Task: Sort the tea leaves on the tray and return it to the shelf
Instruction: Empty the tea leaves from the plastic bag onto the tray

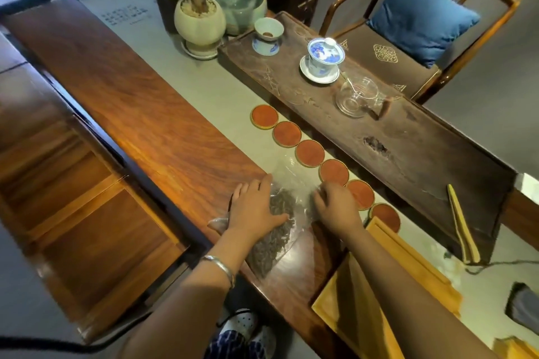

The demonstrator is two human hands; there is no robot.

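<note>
A clear plastic bag of dark tea leaves (272,239) lies flat on the wooden table (140,114) near its front edge. My left hand (253,207) rests palm down on the bag's left side, fingers spread. My right hand (335,204) presses on the bag's right side with fingers curled on the plastic. A light wooden tray (364,309) sits at the lower right, partly under my right forearm; its inside is mostly hidden.
A row of several round red coasters (310,153) runs diagonally along the grey runner. Behind them a dark tea board (408,148) carries a blue-and-white lidded cup (323,58), a glass pitcher (355,96) and a strainer cup (267,36). A potted plant (199,23) and chair (423,32) stand behind.
</note>
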